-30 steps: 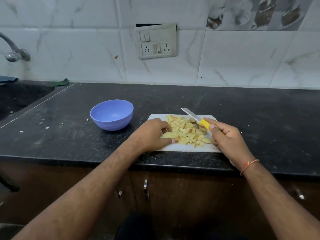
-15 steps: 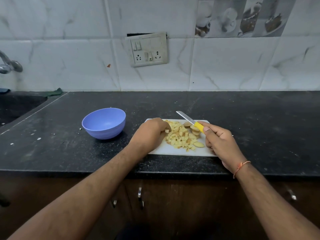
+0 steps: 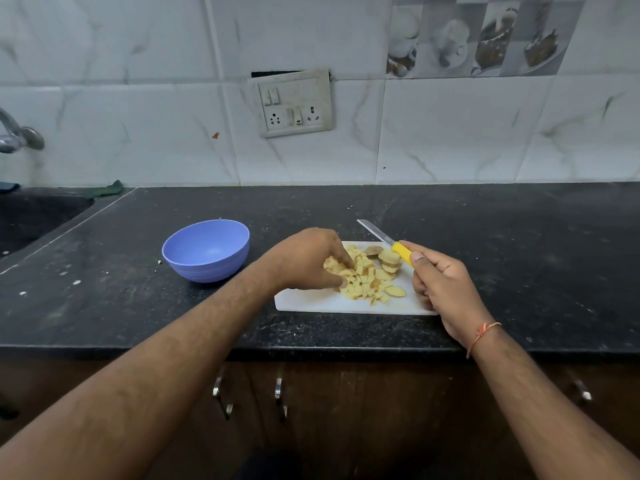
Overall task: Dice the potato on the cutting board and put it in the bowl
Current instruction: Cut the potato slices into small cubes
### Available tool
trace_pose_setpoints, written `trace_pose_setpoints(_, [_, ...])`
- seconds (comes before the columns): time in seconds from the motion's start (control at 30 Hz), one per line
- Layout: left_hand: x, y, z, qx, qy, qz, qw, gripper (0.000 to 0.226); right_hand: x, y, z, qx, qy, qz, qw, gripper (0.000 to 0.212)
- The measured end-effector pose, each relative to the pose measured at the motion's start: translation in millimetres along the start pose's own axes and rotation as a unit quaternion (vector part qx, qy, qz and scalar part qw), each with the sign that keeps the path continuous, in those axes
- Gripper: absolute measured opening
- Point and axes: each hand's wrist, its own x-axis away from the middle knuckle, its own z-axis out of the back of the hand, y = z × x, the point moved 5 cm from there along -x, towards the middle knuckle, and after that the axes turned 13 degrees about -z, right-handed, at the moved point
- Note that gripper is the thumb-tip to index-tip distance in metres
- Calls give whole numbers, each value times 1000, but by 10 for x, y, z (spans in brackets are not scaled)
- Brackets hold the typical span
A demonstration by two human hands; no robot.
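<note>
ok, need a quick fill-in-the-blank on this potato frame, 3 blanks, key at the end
1. The right hand holds a knife with a ____ handle.
2. The blue bowl stands to the ____ of the cutting board, on the person's own sides.
3. The left hand closes its fingers on diced potato, while the inside of the bowl is ____.

Missing words: yellow; left; empty
</note>
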Motion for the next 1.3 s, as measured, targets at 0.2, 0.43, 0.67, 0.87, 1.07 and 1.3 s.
trace_pose_setpoints(0.2, [-52,-31,-60,-1,44,18,999,19,17,-13,-4,2,0,4,1000,31])
trace_pose_setpoints(0.43, [131,-60,87,137,184,87,969,25,1,-10,-5,-2,1,0,1000,31])
trace_pose_setpoints(0.67, [207,-19,88,94,188,106,972,30,-2,8,-5,7,2,3,1000,31])
trace_pose_setpoints(0.87, [60,65,140,77,185,67,977,28,-8,9,-8,4,1,4,1000,31])
trace_pose_setpoints(1.07, [133,-41,2,49,134,79,987,32,-8,20,-14,19,2,9,1000,31])
trace_pose_setpoints(1.3, [222,-141,-56,99,90,124,983,25,3,13,-8,27,9,10,1000,31])
